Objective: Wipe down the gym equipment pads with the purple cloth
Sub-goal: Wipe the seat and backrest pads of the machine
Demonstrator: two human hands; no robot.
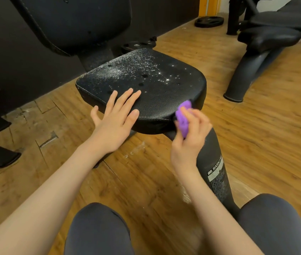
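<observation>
Kneeling on the wood floor point(146, 181), right hand point(188, 142) gripping the bunched purple cloth point(182, 118) against the seat pad's point(155, 100) near right corner, left hand point(114, 120) flat, fingers spread on the pad's front edge, droplets farther back, back pad point(76, 21) beyond.

Your forearms point(41, 196) are bare, with no sleeves, watch or rings showing. At six o'clock, your knees point(98, 229) wear snug dark grey leggings, smooth and unmarked.
</observation>
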